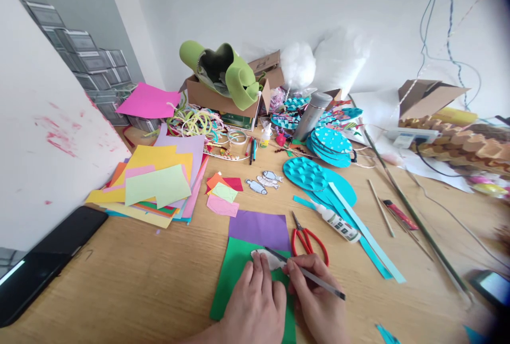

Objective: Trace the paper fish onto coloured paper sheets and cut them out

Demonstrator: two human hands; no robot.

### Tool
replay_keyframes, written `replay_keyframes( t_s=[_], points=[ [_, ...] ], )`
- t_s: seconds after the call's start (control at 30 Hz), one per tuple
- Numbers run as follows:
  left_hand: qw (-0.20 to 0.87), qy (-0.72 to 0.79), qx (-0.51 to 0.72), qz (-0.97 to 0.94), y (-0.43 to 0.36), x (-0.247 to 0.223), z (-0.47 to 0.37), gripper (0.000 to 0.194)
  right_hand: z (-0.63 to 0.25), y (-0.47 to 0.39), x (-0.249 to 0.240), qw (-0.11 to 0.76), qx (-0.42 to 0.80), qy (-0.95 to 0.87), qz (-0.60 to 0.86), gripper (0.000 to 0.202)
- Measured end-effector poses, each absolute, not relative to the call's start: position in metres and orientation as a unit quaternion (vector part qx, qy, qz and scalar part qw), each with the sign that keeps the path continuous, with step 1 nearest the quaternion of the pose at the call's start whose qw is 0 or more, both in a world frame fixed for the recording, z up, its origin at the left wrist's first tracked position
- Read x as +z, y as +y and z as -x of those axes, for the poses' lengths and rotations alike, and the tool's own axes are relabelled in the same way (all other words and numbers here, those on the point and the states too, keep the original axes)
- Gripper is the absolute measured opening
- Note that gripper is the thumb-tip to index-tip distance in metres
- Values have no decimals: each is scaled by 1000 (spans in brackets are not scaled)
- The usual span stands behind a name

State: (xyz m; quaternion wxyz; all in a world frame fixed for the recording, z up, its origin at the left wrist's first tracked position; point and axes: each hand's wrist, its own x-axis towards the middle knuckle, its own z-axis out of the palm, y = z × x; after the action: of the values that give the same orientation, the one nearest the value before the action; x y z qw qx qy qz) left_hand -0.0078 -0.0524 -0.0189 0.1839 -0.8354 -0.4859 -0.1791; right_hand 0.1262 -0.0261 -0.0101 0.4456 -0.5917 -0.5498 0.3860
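My left hand [257,299] lies with its fingers stretched out, the fingertips pressing a small white paper cutout [274,261] onto a green sheet of paper [229,280]. The cutout looks fish-shaped, though fingers cover part of it. In my right hand [316,293] a slim pen [321,281] is gripped, its tip at the cutout's upper edge. A purple sheet [261,226] sticks out from under the green one. Just beyond my right hand lie red-handled scissors [306,240]. Several printed fish cutouts [263,181] rest farther back.
Coloured paper is stacked [157,187] at the left, behind a black phone [48,259]. A white glue bottle [338,223] lies across blue paper strips [366,238] at the right. Blue discs [326,147], a steel flask [313,115] and a cardboard box [207,97] stand at the back.
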Motion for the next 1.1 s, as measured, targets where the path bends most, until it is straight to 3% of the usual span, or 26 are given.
replay_keyframes(
  t_s=[1.1],
  points=[
    [160,-478,-145,851,-55,-24,9,14,-123,-24,-5,437,385,-567,582,30]
  ],
)
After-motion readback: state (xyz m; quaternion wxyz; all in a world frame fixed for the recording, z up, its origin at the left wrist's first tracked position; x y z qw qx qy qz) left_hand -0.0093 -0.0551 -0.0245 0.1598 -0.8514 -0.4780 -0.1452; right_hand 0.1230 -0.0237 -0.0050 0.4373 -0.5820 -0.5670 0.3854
